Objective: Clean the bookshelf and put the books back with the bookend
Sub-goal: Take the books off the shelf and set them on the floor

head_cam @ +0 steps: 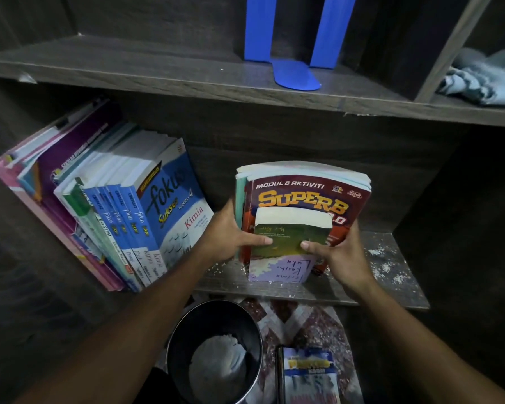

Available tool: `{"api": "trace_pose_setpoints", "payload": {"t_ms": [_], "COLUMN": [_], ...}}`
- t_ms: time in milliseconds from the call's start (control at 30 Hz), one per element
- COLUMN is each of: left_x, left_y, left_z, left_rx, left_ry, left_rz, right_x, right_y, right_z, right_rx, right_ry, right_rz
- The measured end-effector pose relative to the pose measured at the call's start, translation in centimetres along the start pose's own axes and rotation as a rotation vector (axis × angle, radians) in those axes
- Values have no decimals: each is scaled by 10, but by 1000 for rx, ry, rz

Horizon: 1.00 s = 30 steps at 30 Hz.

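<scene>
Left grip (231, 237), right grip (338, 255) clamp book stack (303, 196) from both sides, thumbs on front cover, so loose books stay together, upright at crumb-strewn lower shelf (391, 275). Bookend (296, 74) stands on upper shelf (129, 68), well apart.

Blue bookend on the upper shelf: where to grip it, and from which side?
Pinch one upright leg of the blue bookend, thumb in front and fingers through the middle gap. Come from the open front of the upper shelf. Its tongue lies flat on the board, giving little to grasp. Both the left hand and right hand grip the book stack; free one first.
</scene>
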<state>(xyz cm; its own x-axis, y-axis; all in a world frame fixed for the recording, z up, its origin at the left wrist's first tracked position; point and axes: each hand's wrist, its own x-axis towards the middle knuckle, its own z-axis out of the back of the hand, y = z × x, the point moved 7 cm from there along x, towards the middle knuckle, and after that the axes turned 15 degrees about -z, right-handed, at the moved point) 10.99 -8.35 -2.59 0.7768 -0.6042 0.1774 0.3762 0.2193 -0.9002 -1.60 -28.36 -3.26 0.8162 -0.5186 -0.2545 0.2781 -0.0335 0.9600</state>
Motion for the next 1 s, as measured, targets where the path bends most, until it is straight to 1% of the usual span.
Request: {"api": "trace_pose_setpoints", "payload": {"t_ms": [167,400,633,833,1000], "left_x": [-3,-20,-55,-105,-148], "left_y": [-16,-65,-96,-95,-55], "left_z": [7,11,10,-15,-62], "left_rx": [21,60,44,-76,-178], "left_ry": [-33,-53,-89,-71,-3], "left_rz": [-45,-205,-267,-218,-101], "right_x": [-9,-46,-96,-143,-169], "right_y": [14,41,54,25,-33], "right_z": [3,19,32,45,62], "right_rx": [12,-14,-8,19,41], "right_ry": [-6,-73,-75,-43,-13], "right_rz": [57,161,209,124,-34]}}
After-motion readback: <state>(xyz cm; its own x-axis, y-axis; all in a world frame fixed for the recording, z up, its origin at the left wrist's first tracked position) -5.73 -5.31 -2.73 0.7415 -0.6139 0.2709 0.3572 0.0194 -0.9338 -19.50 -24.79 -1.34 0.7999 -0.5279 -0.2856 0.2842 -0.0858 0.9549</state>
